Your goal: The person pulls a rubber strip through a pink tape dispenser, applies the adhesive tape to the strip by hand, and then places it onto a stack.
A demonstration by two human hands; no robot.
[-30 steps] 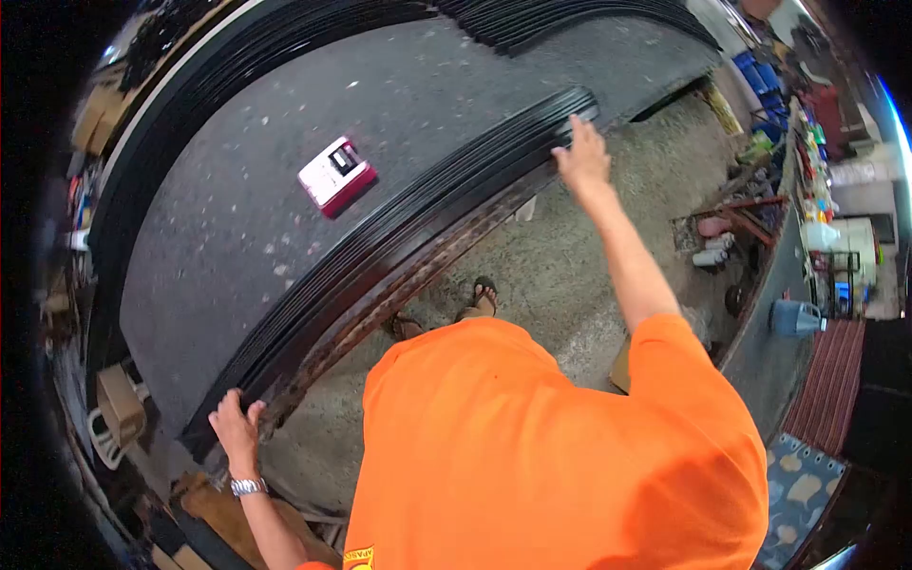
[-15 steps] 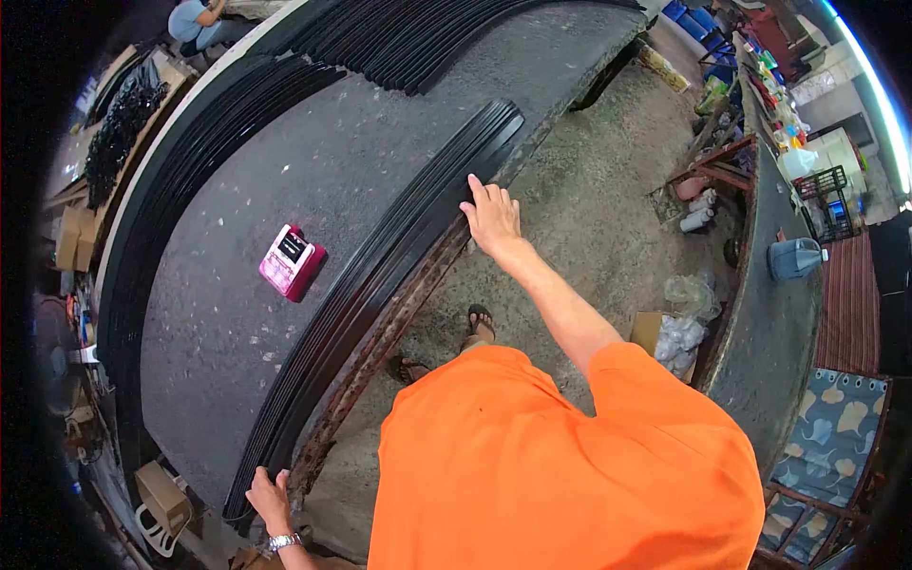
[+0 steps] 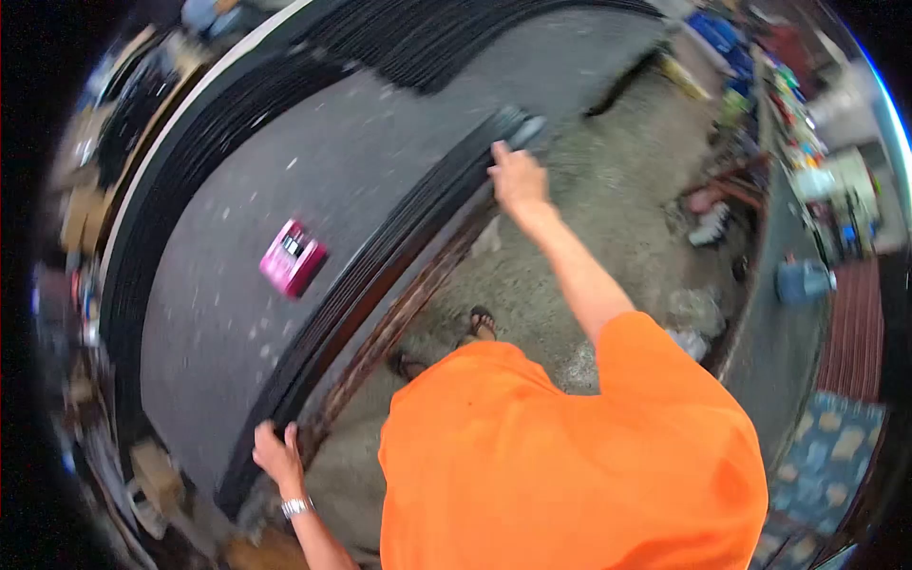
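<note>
A long stack of black strips (image 3: 380,237) lies along the near edge of the grey table (image 3: 209,285). My right hand (image 3: 520,180) is at the upper end of the stack, fingers bent over its outer edge. At the lower end my left hand (image 3: 278,456), with a metal watch on the wrist, rests on the outer side, thumb apart from the fingers. Motion blur hides whether either hand grips a strip. A pink and white device (image 3: 292,258) sits on the table left of the stack.
More black strips (image 3: 180,171) line the table's far edge, with another pile (image 3: 408,47) at the top. To the right, a second table (image 3: 784,370) holds a blue jug (image 3: 803,281). Cardboard boxes (image 3: 157,475) are at lower left. A person (image 3: 214,14) is partly visible at top left.
My left hand has moved up along the stack, and my right hand has shifted slightly up and right. A reddish-brown band now shows along the stack's outer side. The view is more blurred.
</note>
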